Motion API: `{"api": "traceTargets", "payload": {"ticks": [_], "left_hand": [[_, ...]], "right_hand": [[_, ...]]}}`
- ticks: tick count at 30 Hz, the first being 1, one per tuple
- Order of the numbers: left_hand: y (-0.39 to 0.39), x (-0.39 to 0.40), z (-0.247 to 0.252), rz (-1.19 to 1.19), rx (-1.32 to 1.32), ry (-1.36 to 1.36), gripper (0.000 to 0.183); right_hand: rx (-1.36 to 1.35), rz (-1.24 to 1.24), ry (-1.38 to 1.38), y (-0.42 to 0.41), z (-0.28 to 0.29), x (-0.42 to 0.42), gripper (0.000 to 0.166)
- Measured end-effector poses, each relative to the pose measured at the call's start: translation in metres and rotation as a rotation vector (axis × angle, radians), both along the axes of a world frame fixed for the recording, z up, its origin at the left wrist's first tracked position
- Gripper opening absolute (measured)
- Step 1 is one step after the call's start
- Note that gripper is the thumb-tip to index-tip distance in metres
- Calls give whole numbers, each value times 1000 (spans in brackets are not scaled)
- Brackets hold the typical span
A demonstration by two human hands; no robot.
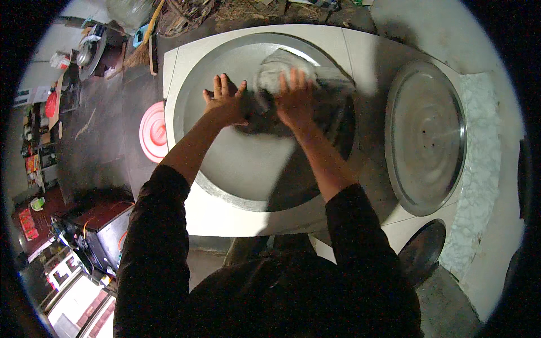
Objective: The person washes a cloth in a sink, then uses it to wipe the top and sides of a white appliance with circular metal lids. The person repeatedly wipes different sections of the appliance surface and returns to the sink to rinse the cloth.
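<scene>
A large round metal pan [236, 169], apparently a wide wok, is set into a white tiled counter [219, 224] before me. My left hand [226, 103] has its fingers spread over the pan's left-centre and holds nothing; whether it touches the metal is hard to tell. Farther right, my right hand [298, 99] lies palm down on a crumpled grey cloth [270, 72] near the pan's far side. Blur covers that hand and the cloth. Shadow hides part of the pan below both hands.
A big round metal lid [424, 139] leans by the wall at the right. Below it is a dark round lid [422, 249]. Left of the counter sit a pink plastic basin or lid [154, 132] and a straw broom [139, 55]. Dry straw and brush [245, 10] lie beyond the counter.
</scene>
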State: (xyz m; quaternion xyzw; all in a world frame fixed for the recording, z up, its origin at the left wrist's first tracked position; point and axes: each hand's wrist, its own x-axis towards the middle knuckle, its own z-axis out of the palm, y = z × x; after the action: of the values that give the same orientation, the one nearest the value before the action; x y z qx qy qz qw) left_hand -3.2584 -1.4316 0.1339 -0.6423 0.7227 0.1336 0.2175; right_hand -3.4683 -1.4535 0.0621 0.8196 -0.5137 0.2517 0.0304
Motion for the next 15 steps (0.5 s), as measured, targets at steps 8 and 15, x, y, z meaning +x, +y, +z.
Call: {"api": "traceTargets", "payload": {"ticks": [8, 15], "left_hand": [[2, 9, -15, -38, -48, -37, 127], [2, -4, -7, 7, 5, -79, 126]], "right_hand": [[215, 338, 117, 134, 12, -12, 38], [885, 467, 135, 248, 106, -83, 30]]}}
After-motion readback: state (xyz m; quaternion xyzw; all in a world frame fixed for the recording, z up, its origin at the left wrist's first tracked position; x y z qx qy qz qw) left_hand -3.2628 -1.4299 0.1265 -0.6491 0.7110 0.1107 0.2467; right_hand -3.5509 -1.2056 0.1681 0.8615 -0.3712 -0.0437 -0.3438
